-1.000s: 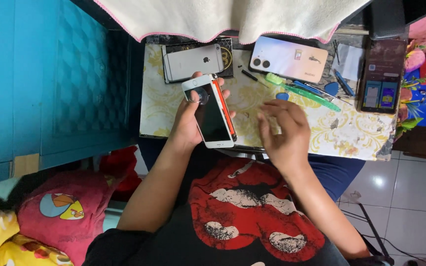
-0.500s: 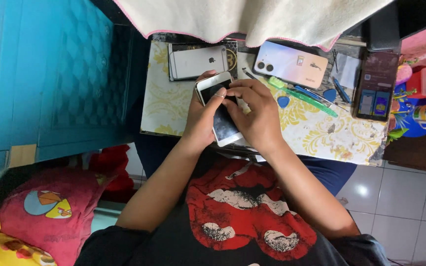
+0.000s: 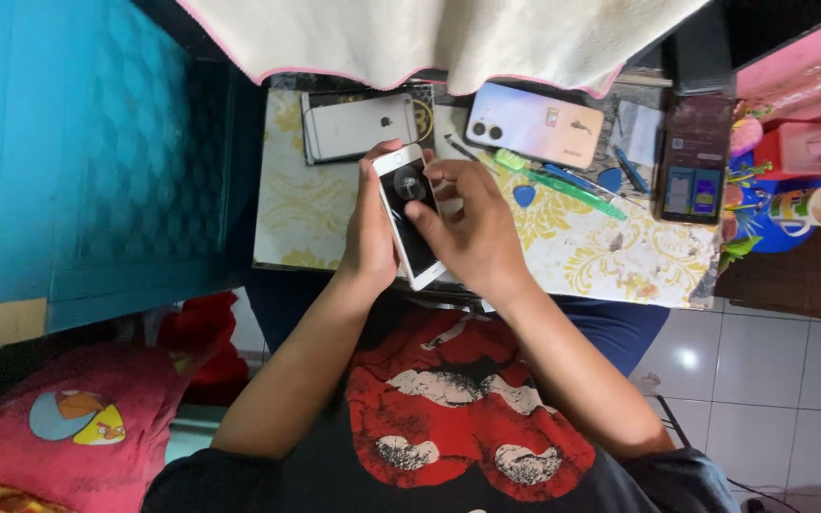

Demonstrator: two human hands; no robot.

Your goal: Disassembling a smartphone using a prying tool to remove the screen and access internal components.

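Observation:
My left hand grips a white-framed smartphone by its left edge, screen up, above the near part of a small table with a yellow floral cover. My right hand rests on the screen and its fingers press a small round dark disc, like a suction cup, onto the upper glass. Both forearms reach in from below, over a black shirt with a red print.
On the table lie a silver phone face down, a pale iridescent phone face down, a dark phone with a lit screen, a green tool and blue picks. A white cloth hangs over the far edge. A cup stands right.
The phone has tilted and come lower toward the table's near edge. My right hand moved from beside the phone onto its screen and now presses the round disc there.

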